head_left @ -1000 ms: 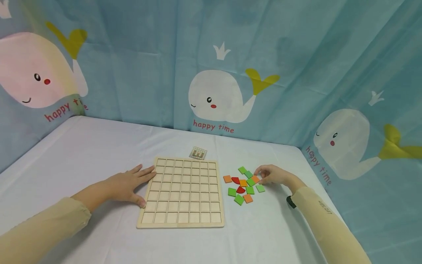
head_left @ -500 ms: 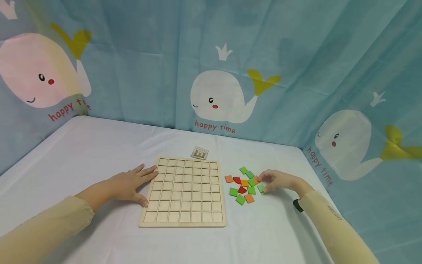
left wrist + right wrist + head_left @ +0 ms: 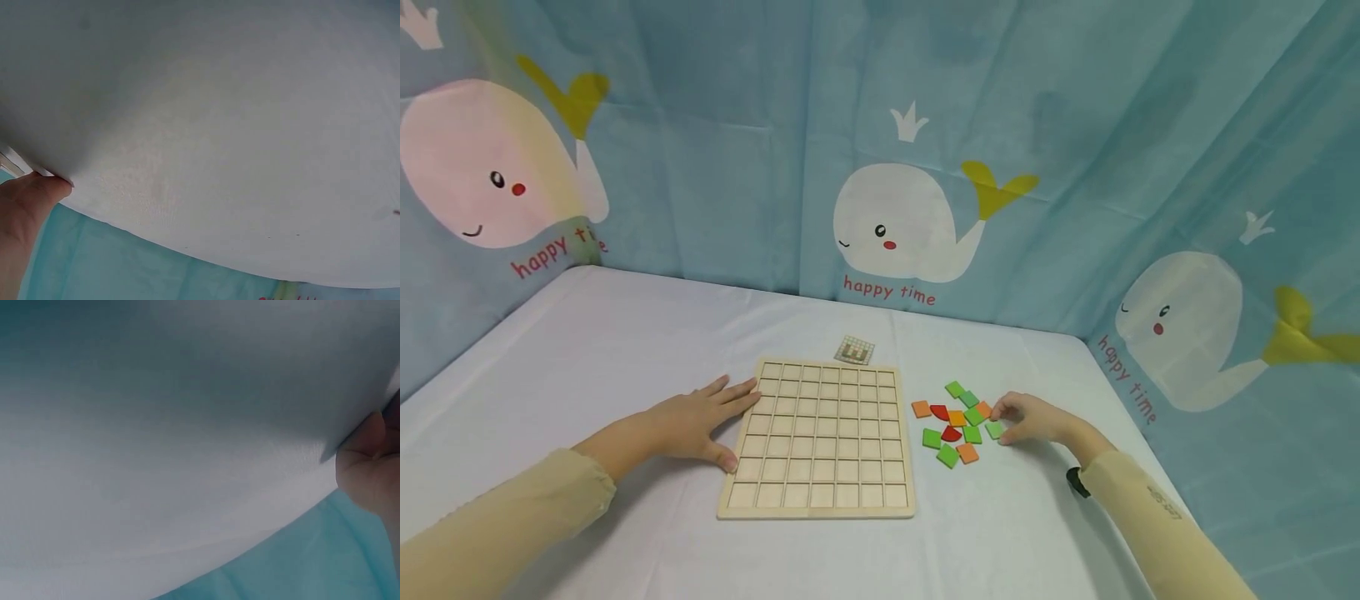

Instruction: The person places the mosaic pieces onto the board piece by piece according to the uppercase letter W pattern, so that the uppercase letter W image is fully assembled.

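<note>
Head cam: left hand [image 3: 695, 425] has a relaxed grip, fingers on the left edge of the grid board [image 3: 822, 446] on the desk [image 3: 1000, 533]. Right hand [image 3: 1032, 418] is at the pale green tile [image 3: 994, 430]; can't tell if it's pinching. Left wrist: thumb by the board. Right wrist: fingertips partly cut off.

We're seeing pale wooden board [image 3: 822, 447] lying flat, face divided into grid of shallow square cells. Right of board, we're finding loose cluster of thin tiles [image 3: 972, 434], all lying at mixed angles: mostly green squares [image 3: 932, 438], several orange squares [image 3: 967, 452], two red rounded wedges [image 3: 951, 433]. Pale green square [image 3: 993, 429] sitting at cluster's right edge.
</note>
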The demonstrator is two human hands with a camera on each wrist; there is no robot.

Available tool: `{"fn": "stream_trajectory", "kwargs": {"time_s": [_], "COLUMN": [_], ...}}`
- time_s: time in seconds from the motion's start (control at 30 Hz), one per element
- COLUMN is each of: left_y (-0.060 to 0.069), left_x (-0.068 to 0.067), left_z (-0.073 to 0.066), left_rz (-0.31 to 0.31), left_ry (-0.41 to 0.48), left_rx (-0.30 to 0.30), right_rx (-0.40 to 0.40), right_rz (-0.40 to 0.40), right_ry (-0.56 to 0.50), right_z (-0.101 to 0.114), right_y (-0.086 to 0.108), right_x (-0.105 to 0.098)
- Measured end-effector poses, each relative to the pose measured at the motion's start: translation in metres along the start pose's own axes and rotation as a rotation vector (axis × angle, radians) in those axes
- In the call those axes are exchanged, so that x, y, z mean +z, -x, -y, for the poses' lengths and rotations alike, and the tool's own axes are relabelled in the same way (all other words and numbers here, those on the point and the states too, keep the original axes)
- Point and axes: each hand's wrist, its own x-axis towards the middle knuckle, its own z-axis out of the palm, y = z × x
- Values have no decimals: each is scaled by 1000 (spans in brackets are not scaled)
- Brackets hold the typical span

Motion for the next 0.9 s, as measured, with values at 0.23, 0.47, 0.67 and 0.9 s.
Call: {"fn": "stream_trajectory", "kwargs": {"time_s": [0.23,0.47,0.67,0.9], "left_y": [-1,0,1,0], "left_x": [0,0,0,0], "left_z": [1,0,-1,0], "left_rz": [8,2,1,-3], "left_ry": [7,7,14,20], "left_rx": [-1,4,7,8], "right_rx": [-3,27,22,39], "right_rz": [-34,-47,-79,-142], "right_ry": [-9,-39,-75,-130], "right_z": [-5,2,14,34], "right_y": [0,3,8,13], "right_x": [1,2,4,6]}}
